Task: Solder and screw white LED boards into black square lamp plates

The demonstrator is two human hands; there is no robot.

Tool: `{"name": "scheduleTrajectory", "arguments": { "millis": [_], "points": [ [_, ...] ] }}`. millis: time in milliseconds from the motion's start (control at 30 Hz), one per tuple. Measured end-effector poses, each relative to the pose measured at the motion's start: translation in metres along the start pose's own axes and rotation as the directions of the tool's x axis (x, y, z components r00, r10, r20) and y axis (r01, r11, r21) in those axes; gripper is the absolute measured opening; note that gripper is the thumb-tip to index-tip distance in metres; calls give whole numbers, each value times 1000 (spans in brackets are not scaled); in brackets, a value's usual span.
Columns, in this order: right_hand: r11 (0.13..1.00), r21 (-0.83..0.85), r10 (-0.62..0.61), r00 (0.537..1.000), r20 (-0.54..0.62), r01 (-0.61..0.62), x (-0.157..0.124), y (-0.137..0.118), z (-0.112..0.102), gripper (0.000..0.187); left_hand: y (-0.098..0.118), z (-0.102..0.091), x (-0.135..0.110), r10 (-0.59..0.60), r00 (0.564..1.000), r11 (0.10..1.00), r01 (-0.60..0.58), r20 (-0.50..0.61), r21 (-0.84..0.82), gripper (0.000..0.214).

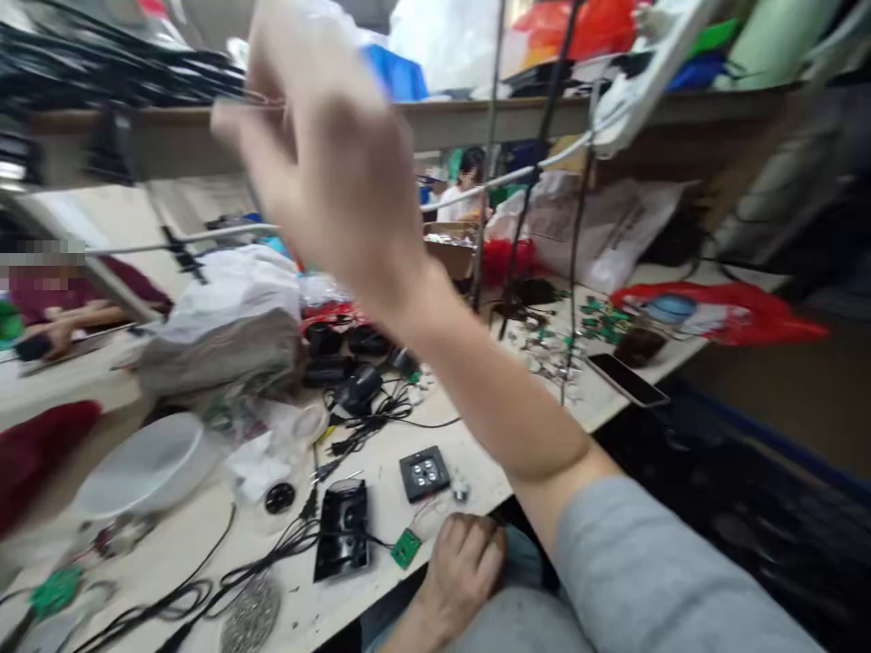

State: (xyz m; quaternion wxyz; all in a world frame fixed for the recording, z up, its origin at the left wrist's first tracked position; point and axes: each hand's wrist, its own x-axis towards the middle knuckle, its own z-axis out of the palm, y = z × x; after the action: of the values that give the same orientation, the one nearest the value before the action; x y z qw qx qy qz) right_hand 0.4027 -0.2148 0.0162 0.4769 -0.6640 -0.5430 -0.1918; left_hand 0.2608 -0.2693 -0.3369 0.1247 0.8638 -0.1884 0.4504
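Observation:
Raised high over the bench, my right hand (340, 154) is blurred by motion; its thumb points left, and what its fingers do is smeared. My left hand (466, 553) rests low at the bench's front edge with fingers curled under; whatever they may hold is hidden. Just beyond it lie a small green circuit board (406, 549) on thin wires and a square black lamp unit with several LEDs (425, 473). A small metallic part (461, 488) sits beside the lamp unit. Left of the board is an open black plastic housing (342, 531), with a black cable running by it.
Black cables (367, 422) and black adapters crowd the bench's middle. A white bowl (146, 467) stands at left. Right lie a phone (627, 379), loose green boards (602, 319) and a red bag (741, 313). Hanging cords and a shelf (449, 122) cross above. Other people sit beyond.

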Motion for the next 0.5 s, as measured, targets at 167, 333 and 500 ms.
{"name": "scheduleTrajectory", "arguments": {
  "millis": [167,333,500],
  "points": [
    [993,-119,61,763,643,22,-216,26,10,27,-5,15,-20,-47,998,993,52,47,-108,29],
    [871,69,153,402,903,-487,-319,77,-85,23,1,27,-38,-75,996,986,81,42,-144,26],
    [392,-89,650,207,731,-916,-347,131,-223,39,-2,28,-44,-85,988,989,100,129,-111,21]
  ]
}}
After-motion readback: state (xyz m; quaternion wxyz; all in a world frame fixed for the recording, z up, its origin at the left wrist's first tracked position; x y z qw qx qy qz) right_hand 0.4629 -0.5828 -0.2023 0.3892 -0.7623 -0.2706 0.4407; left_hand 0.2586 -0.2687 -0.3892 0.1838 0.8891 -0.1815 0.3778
